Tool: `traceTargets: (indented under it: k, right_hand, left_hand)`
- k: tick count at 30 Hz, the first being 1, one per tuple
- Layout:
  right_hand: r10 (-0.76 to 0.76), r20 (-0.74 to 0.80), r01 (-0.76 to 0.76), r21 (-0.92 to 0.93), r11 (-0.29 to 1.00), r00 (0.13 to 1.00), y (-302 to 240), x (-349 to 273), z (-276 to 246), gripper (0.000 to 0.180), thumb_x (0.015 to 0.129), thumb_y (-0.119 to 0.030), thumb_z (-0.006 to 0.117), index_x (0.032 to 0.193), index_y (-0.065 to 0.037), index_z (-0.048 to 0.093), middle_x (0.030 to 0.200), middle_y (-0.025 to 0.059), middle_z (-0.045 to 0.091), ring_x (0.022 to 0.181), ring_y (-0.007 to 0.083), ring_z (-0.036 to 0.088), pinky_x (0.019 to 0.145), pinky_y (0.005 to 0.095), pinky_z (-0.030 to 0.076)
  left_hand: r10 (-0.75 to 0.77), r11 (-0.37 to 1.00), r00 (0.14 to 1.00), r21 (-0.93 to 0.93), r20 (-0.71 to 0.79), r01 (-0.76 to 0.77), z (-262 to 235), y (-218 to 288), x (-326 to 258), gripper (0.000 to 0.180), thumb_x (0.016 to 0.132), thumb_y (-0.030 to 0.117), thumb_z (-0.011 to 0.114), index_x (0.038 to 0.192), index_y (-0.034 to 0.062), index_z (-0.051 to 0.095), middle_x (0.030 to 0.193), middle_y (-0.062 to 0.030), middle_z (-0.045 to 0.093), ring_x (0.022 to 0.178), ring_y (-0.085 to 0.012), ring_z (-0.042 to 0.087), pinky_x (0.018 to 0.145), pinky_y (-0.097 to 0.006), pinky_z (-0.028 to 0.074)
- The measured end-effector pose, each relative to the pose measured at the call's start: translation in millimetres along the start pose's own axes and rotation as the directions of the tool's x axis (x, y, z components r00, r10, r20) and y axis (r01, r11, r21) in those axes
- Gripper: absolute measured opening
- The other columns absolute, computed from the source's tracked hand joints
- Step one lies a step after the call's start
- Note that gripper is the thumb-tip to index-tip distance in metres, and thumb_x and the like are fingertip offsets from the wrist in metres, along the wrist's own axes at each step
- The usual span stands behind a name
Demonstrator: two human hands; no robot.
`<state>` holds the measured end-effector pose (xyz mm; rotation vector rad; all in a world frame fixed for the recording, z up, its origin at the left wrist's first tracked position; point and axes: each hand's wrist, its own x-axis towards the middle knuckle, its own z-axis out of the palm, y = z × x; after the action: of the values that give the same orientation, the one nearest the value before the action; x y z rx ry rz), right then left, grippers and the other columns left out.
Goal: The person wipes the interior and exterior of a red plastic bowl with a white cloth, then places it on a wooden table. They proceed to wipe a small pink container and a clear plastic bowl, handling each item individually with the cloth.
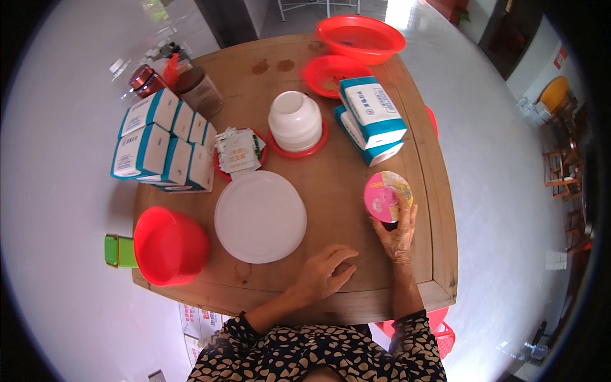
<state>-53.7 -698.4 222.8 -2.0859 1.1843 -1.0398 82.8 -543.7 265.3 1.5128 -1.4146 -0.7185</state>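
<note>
My right hand (399, 240) is wrapped round a tub with a round pink and yellow lid (380, 200), on the right side of the wooden table. Its fingers reach over the lid's edge, and the thumb lies along the near side. My left hand (323, 274) hovers over or rests on the table near the front edge; its fingers are loosely bent, the thumb is apart from them, and nothing is in it. Left of centre lies a white round plate or stack of plates (260, 216), the thing nearest my left hand.
White bowls (295, 121) stand upside down on a red plate. Beside them is a red dish of sachets (238, 151). Tissue packs (146, 149) are stacked at left, more packs (372, 113) at right. A red bucket (170, 245) stands front left, red basins (361, 39) far right.
</note>
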Motion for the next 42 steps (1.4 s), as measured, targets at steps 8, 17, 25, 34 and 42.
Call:
traceTargets:
  k: [8, 17, 25, 34, 42]
  right_hand:
    - [-0.164, -0.128, 0.164, -0.014, 0.986, 0.978, -2, -11, -14, 0.086, 0.069, -0.022, 0.08, 0.141, -0.006, 0.035, 0.141, 0.023, 0.029, 0.13, 0.0416, 0.031, 0.103, 0.048, 0.035]
    - [-0.406, -0.111, 0.39, -0.139, 0.91, 0.907, -82, -72, 15, 0.043, 0.086, -0.026, 0.057, 0.12, -0.001, 0.055, 0.124, 0.0169, 0.053, 0.112, 0.0337, 0.049, 0.091, 0.0437, 0.042]
    - [-0.686, 0.43, 0.549, 0.411, 0.727, 0.587, -189, -167, 115, 0.025, 0.071, 0.002, 0.061, 0.096, 0.0, 0.061, 0.101, 0.0137, 0.058, 0.094, 0.0329, 0.056, 0.082, 0.043, 0.046]
    - [-0.858, 0.481, 0.474, 0.722, 0.504, 0.178, -259, -230, 170, 0.017, 0.071, 0.003, 0.063, 0.088, 0.0, 0.062, 0.089, 0.0117, 0.061, 0.082, 0.0298, 0.06, 0.072, 0.039, 0.049]
    - [-0.855, 0.517, 0.374, 0.801, 0.468, -0.039, -285, -262, 205, 0.016, 0.07, -0.001, 0.066, 0.086, -0.002, 0.062, 0.083, 0.0092, 0.06, 0.076, 0.0272, 0.059, 0.068, 0.0366, 0.049]
  left_hand:
    - [-0.009, 0.999, 0.997, 0.048, -0.071, 0.013, -32, -6, -48, 0.024, 0.079, 0.005, 0.069, 0.102, 0.0043, 0.063, 0.098, -0.01, 0.064, 0.084, -0.0233, 0.064, 0.068, -0.031, 0.053]
    - [-0.126, 0.991, 0.975, -0.072, -0.185, 0.114, -78, -27, -134, 0.018, 0.081, 0.008, 0.068, 0.098, 0.0033, 0.064, 0.091, -0.0098, 0.062, 0.077, -0.0223, 0.064, 0.067, -0.03, 0.052]
    - [-0.338, 0.941, 0.913, -0.07, -0.229, 0.331, -122, -36, -232, 0.012, 0.078, 0.016, 0.068, 0.084, 0.0055, 0.066, 0.073, -0.0101, 0.066, 0.069, -0.0261, 0.066, 0.062, -0.034, 0.052]
    - [-0.671, 0.597, 0.396, -0.14, -0.627, 0.79, -111, -101, -374, 0.023, 0.078, 0.026, 0.067, 0.092, 0.0084, 0.064, 0.086, -0.0116, 0.064, 0.085, -0.0319, 0.061, 0.076, -0.041, 0.049]
    - [-0.525, -0.116, -0.537, -0.569, -0.66, 0.814, -79, -210, -539, 0.055, 0.079, 0.025, 0.064, 0.13, 0.0285, 0.043, 0.139, -0.0226, 0.024, 0.128, -0.0428, 0.027, 0.089, -0.054, 0.045]
